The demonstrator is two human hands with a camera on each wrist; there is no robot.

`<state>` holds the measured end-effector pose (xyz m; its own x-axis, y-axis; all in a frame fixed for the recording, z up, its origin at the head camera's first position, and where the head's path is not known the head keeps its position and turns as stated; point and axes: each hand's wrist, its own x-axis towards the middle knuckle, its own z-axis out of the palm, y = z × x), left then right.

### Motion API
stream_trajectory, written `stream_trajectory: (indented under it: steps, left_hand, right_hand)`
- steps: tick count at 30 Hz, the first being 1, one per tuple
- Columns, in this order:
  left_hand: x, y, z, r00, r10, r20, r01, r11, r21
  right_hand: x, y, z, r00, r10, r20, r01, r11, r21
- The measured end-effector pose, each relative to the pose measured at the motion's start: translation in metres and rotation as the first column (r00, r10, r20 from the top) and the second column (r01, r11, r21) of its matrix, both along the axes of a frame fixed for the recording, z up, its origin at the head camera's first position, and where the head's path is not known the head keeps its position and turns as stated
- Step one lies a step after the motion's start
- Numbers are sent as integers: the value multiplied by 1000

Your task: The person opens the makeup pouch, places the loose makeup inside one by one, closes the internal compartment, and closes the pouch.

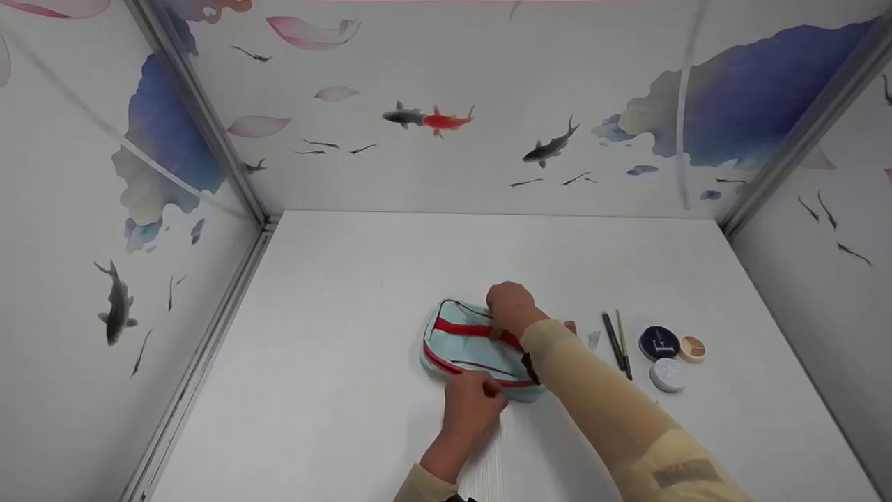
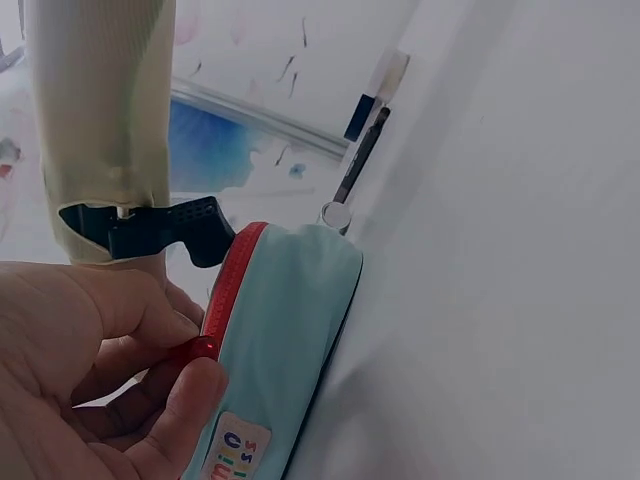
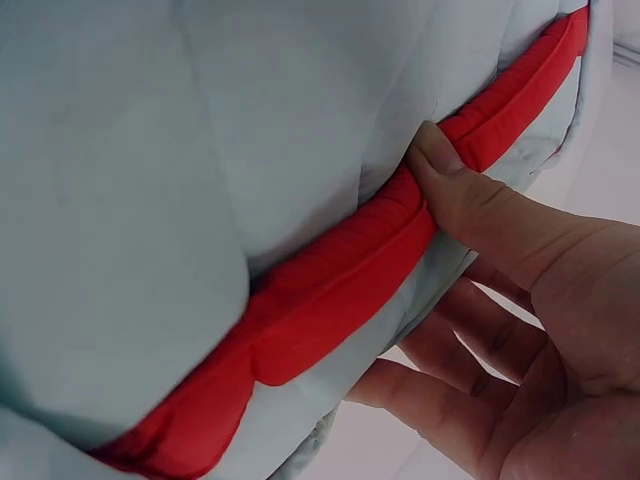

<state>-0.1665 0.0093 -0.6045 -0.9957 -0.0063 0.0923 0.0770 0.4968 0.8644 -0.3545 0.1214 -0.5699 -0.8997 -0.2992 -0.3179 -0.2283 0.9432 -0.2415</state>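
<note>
A light blue cosmetic pouch (image 1: 456, 346) with red trim lies on the white table. At its near side my left hand (image 1: 472, 404) pinches the red zipper pull (image 2: 203, 347) between thumb and finger. The red zipper (image 2: 236, 275) runs along the pouch's edge, above a small lettered label (image 2: 238, 447). My right hand (image 1: 514, 308) grips the pouch at its far right. In the right wrist view, the thumb presses on the red strap (image 3: 340, 280), while the other fingers lie at the pouch's edge, partly hidden. The right forearm covers the pouch's right end in the head view.
Right of the pouch lie a dark pencil-like stick (image 1: 613, 340) and a thin, pale-handled brush (image 1: 622, 341). Beside them are a round black compact (image 1: 658, 343), a round white case (image 1: 667, 375) and a small round palette (image 1: 693, 348). Printed walls (image 1: 446, 174) enclose the table (image 1: 313, 390).
</note>
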Motion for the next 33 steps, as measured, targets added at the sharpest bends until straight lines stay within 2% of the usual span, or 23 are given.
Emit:
stream_trajectory:
  steps: [4, 7, 9, 11, 13, 15, 17, 19, 23, 25, 26, 28, 33]
  left_hand:
    - [-2, 5, 3, 999, -37, 1, 37, 999, -4]
    - [-6, 6, 8, 996, -84, 20, 85, 996, -38]
    - [-10, 3, 14, 990, -129, 61, 134, 987, -89]
    - [-17, -2, 24, 973, -201, 111, 217, 964, -156]
    - [-26, -8, 36, 942, -286, 177, 323, 918, -232]
    - [-37, -14, 50, 900, -366, 237, 426, 854, -298]
    - [-48, -21, 62, 864, -421, 276, 500, 783, -370]
    - [-60, -29, 74, 845, -450, 291, 535, 709, -459]
    - [-87, -45, 95, 815, -502, 289, 553, 528, -644]
    - [-101, -50, 103, 798, -520, 303, 561, 459, -689]
    - [-108, -51, 107, 791, -526, 312, 568, 443, -694]
    - [-121, -53, 111, 782, -531, 326, 582, 435, -687]
    - [-149, -48, 113, 777, -524, 347, 601, 455, -658]
  right_hand:
    - [4, 4, 5, 1000, -9, 17, 10, 999, -47]
    - [6, 7, 9, 999, -21, 44, 26, 995, -96]
    - [5, 8, 10, 999, -5, 52, 10, 995, -101]
    - [4, 8, 12, 998, 28, 52, -23, 996, -88]
    - [4, 9, 15, 997, 64, 52, -60, 996, -67]
    - [3, 10, 16, 993, 91, 71, -87, 995, -49]
    - [3, 12, 17, 991, 86, 106, -81, 995, -56]
    - [4, 13, 17, 986, 82, 146, -74, 995, -60]
    - [4, 17, 22, 981, 84, 175, -75, 996, -58]
    - [5, 21, 24, 980, 92, 174, -84, 995, -55]
    - [6, 22, 26, 981, 97, 166, -89, 994, -56]
    - [9, 26, 29, 984, 105, 146, -95, 993, -72]
    - [27, 40, 33, 995, 90, 38, -83, 984, -156]
